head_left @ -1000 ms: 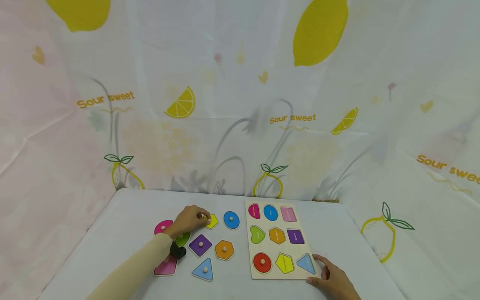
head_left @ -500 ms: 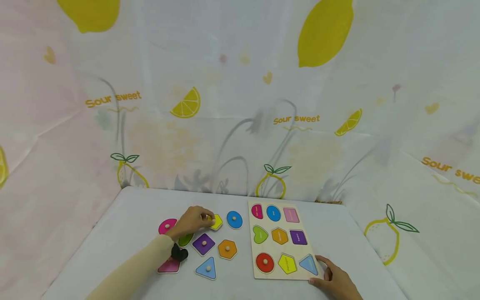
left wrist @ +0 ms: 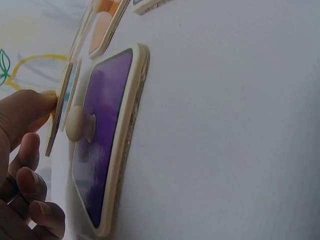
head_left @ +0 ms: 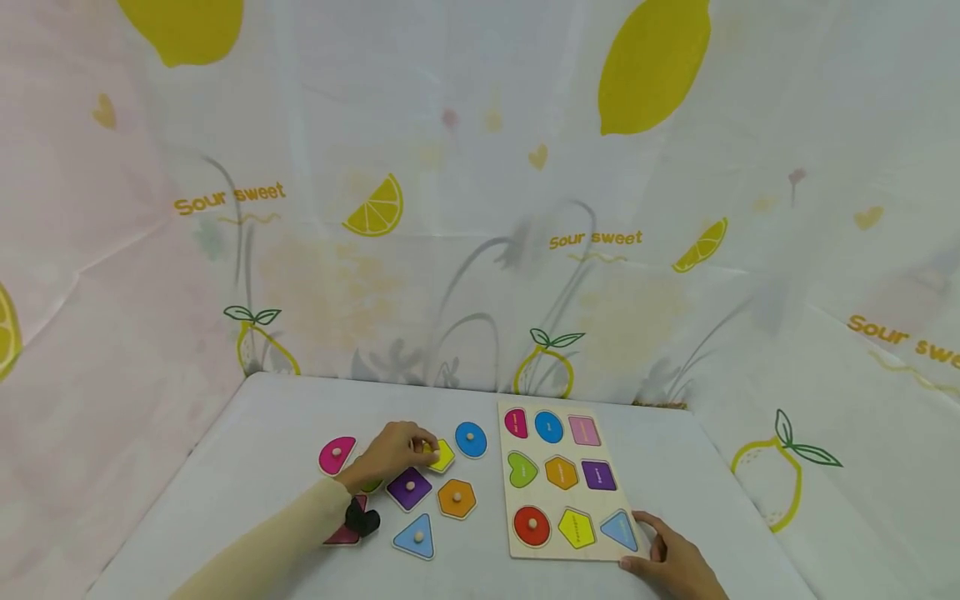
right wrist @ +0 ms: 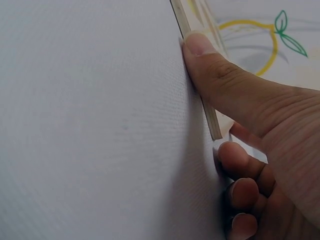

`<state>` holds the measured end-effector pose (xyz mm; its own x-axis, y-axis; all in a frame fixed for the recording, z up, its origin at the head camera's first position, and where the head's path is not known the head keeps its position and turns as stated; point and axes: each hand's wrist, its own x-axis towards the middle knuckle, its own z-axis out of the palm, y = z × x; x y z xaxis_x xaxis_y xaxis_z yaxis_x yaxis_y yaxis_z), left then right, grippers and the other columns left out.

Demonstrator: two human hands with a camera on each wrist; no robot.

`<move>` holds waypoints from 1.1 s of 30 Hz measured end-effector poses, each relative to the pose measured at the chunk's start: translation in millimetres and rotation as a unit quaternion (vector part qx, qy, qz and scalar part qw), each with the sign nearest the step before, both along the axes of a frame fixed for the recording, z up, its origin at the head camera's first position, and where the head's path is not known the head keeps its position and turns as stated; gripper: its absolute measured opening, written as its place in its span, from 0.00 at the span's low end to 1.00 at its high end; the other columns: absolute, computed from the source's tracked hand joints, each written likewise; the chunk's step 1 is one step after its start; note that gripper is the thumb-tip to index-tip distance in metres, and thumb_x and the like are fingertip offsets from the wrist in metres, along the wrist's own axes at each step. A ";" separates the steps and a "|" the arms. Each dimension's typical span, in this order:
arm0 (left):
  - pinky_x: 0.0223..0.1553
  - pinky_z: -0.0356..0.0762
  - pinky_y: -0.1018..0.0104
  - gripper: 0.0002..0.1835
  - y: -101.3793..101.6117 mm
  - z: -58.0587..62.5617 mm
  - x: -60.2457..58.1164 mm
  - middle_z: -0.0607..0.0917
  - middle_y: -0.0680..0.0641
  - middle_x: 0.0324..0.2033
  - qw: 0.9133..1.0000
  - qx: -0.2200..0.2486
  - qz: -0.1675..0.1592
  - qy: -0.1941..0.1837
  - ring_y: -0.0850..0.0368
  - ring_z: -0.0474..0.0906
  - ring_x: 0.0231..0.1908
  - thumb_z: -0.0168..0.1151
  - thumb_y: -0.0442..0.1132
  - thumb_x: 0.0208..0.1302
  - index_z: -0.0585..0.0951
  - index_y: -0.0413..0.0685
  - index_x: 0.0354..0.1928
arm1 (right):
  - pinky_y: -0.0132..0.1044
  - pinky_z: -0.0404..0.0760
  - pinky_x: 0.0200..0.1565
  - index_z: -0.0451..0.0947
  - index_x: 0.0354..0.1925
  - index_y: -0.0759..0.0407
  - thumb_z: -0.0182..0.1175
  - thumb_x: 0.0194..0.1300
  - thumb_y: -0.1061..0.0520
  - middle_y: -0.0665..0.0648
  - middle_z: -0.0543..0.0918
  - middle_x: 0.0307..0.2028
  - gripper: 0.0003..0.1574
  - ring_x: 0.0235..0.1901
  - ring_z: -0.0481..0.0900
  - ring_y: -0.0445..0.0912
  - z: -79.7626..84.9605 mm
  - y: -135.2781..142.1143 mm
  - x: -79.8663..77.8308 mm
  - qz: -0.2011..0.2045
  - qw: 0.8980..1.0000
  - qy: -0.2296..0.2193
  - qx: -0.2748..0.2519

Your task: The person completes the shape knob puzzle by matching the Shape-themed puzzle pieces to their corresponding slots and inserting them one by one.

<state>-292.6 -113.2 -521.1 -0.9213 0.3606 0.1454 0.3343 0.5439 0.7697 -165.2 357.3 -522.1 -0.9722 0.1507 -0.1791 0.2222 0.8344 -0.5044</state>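
Observation:
My left hand (head_left: pixel 393 456) pinches the yellow pentagon puzzle piece (head_left: pixel 446 455) between thumb and forefinger, the other fingers curled below. In the left wrist view the pentagon is seen edge-on, raised off the table beside a purple square piece (left wrist: pixel 107 110) with a wooden knob. At its front right corner, the wooden puzzle board (head_left: pixel 555 552) is held by my right hand (head_left: pixel 671 558). The thumb presses the board's edge in the right wrist view. A red circle piece (head_left: pixel 532 526) sits in the board; its yellow pentagon recess (head_left: pixel 577 528) shows beside it.
Around my left hand lie a blue oval (head_left: pixel 471 439), an orange hexagon (head_left: pixel 457 499), a light blue triangle (head_left: pixel 415 537) and a pink half circle (head_left: pixel 337 455). Green and pink pieces are partly hidden under the left wrist. A lemon-printed cloth (head_left: pixel 450 275) stands behind the table.
My left hand has moved a little right and towards me with the yellow pentagon. The view has shifted slightly. My right hand has stayed at the board's corner.

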 end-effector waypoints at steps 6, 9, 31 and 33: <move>0.27 0.68 0.69 0.04 12.6 6.4 12.8 0.76 0.57 0.26 0.999 0.000 -0.030 0.027 0.59 0.71 0.29 0.73 0.43 0.64 0.90 0.55 0.39 | 0.37 0.63 0.30 0.73 0.66 0.60 0.80 0.40 0.29 0.53 0.68 0.25 0.63 0.26 0.67 0.46 -0.1 -0.1 1.2 0.001 1.000 0.000 0.000; 0.26 0.69 0.70 0.05 20.5 9.8 17.9 0.76 0.57 0.25 0.997 0.003 -0.060 0.047 0.61 0.71 0.28 0.73 0.43 0.65 0.90 0.52 0.39 | 0.37 0.63 0.29 0.73 0.66 0.60 0.80 0.39 0.28 0.53 0.68 0.25 0.64 0.25 0.67 0.46 -0.1 -1.0 1.5 -0.003 1.000 -0.002 -0.004; 0.28 0.72 0.69 0.03 54.6 9.8 20.8 0.77 0.60 0.23 0.995 -0.002 -0.089 0.039 0.62 0.72 0.28 0.73 0.46 0.65 0.89 0.58 0.38 | 0.37 0.62 0.29 0.73 0.66 0.61 0.80 0.40 0.28 0.53 0.68 0.25 0.64 0.25 0.66 0.46 -0.4 0.8 1.7 -0.004 1.000 0.004 -0.007; 0.26 0.71 0.70 0.03 57.7 9.0 21.0 0.77 0.60 0.22 0.994 -0.001 -0.096 0.043 0.63 0.72 0.27 0.73 0.46 0.64 0.89 0.58 0.38 | 0.37 0.62 0.29 0.73 0.66 0.61 0.80 0.39 0.27 0.53 0.69 0.25 0.65 0.25 0.66 0.46 0.2 0.6 1.4 -0.003 1.000 0.004 -0.009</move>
